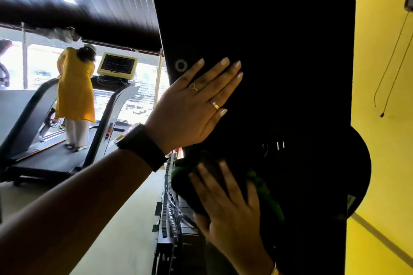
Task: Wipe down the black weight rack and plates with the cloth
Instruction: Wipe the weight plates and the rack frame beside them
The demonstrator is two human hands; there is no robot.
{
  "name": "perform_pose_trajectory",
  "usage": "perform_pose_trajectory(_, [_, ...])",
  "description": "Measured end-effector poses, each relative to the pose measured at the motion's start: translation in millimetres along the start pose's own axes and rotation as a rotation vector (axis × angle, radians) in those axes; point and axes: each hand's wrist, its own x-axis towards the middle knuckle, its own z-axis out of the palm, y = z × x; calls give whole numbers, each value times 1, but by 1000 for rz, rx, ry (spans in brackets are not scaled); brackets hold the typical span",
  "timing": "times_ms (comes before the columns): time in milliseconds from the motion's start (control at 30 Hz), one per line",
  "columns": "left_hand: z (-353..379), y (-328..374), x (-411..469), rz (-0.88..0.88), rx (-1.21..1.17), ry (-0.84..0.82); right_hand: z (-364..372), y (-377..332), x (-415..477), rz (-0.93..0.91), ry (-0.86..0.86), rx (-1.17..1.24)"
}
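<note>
Pressing cloth to rack, right hand flat, left hand braced.

Matt black rack panel; soft green cloth.

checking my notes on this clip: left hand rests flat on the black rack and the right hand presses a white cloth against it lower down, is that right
Not quite: the cloth is green, not white. The head view shows the rest as you say: the left hand rests flat on the black rack, and the right hand presses the cloth against it lower down.
</note>
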Motion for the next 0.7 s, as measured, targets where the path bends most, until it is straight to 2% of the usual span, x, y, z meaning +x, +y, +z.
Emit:
perform_pose_trajectory(133, [-1, -2, 0, 12, -14, -20, -12, 23, 36, 124, 101, -11])
perform_pose_trajectory(267, [-1, 4, -1, -25, -36, -7, -4, 7, 19, 197, 128, 70])
perform_pose_trajectory(567, [10, 18, -10, -82, -73, 69, 34, -39, -99, 119, 3, -18])
perform_pose_trajectory(700, [7, 25, -12, -99, -92, 33, 34, -36, -100, 132, 33, 3])
